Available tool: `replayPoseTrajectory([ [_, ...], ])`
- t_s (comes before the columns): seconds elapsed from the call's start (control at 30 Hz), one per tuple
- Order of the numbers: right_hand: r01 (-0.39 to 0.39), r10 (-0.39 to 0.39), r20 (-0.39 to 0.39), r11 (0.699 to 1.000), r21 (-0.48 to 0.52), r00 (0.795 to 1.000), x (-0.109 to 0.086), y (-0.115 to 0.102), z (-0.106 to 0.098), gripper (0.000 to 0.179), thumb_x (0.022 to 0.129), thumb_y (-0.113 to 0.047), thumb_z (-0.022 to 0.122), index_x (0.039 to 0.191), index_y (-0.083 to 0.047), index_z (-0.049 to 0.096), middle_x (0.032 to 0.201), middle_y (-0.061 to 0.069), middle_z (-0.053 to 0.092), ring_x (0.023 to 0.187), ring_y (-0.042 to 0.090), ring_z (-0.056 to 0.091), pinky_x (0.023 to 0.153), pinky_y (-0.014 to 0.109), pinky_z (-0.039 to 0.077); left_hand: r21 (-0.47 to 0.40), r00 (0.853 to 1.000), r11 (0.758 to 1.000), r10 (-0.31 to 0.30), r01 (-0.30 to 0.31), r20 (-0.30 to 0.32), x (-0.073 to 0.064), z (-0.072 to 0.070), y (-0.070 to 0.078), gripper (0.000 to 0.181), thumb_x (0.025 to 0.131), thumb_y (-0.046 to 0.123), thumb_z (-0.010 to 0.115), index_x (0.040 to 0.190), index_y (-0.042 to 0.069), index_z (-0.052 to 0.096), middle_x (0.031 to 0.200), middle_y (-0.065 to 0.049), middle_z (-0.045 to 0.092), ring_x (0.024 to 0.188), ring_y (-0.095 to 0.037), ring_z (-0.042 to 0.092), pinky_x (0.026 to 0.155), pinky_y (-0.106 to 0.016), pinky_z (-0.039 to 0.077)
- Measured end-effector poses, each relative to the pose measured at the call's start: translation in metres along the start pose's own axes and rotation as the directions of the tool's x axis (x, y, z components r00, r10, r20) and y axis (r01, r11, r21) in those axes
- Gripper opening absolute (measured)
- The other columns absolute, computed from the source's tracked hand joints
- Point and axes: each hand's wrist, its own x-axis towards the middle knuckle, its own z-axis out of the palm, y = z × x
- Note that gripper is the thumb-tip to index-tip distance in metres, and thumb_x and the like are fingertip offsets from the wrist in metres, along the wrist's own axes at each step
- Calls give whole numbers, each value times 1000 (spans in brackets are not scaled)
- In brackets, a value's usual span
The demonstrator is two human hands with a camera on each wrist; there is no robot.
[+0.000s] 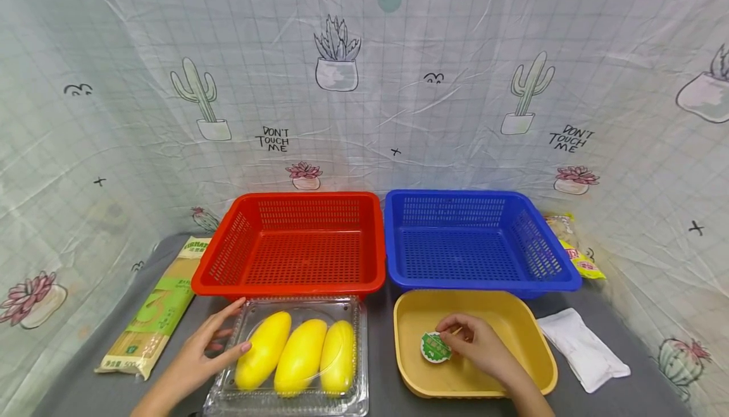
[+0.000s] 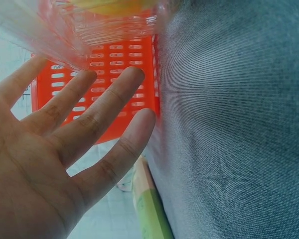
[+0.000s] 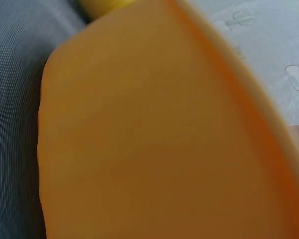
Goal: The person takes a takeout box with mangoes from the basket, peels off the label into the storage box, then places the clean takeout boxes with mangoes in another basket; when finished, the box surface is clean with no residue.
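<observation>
Right hand [image 1: 478, 343] is mostly hidden by yellow tray [image 1: 412, 312] in blurred right wrist view; green disc [image 1: 434, 348] is pinched within tray. Left hand [image 1: 196, 355], fingers apart, is held at clear box [image 1: 360, 398]. Snack packet [image 1: 583, 265] is partly blocked by blue basket [image 1: 484, 285].

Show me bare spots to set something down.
Free: the floors of the red basket and blue basket, and a narrow cloth strip between the clear box and the tan tray. Crowded: the clear box, holding three yellow fruits, and between the baskets, whose rims almost meet.
</observation>
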Motion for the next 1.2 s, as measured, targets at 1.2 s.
replayPoseTrajectory([
  [1.2,-105,108,36,992,-71,993,-3,11,-10,25,92,-7,65,111,9,63,92,11,64,64,13,55,53,26,51,20,998,998,-53,53,36,-1,-1,-1,71,94,37,63,152,13,29,150,-27,32,120,-47,52,83,-44,51],
])
